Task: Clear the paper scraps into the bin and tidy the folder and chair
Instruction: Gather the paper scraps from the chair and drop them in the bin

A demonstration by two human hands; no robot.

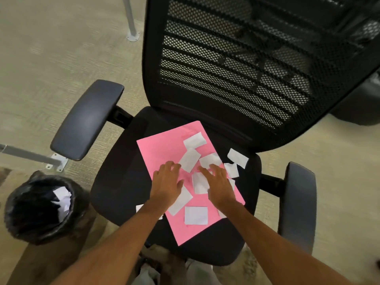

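Pink folder (164, 153) lies flat & skewed on the seat of the black chair (115, 177), w/ white paper scraps (190, 160) scattered over its middle and near half. A couple of scraps sit off the folder's far-right edge on the seat; one pokes out at its near-left edge. Bin (39, 208), black-lined, stands on the floor left of the folder, beyond the seat edge, some paper already inside.

Left hand (167, 182) and right hand (219, 184) rest side by side on the folder's middle, palms down, fingers spread & curled over scraps, nothing clamped yet; they look about to rake.

Handling, my guess: scraps are featherlight, thin, prone to slide or flutter, so sweep them together and pinch a bunch, or cup both hands. Folder looks like thin card, semi-stiff; probably best gripped at both long edges and bowed slightly, tipping scraps binward. Chair likely rolls, so push gently.
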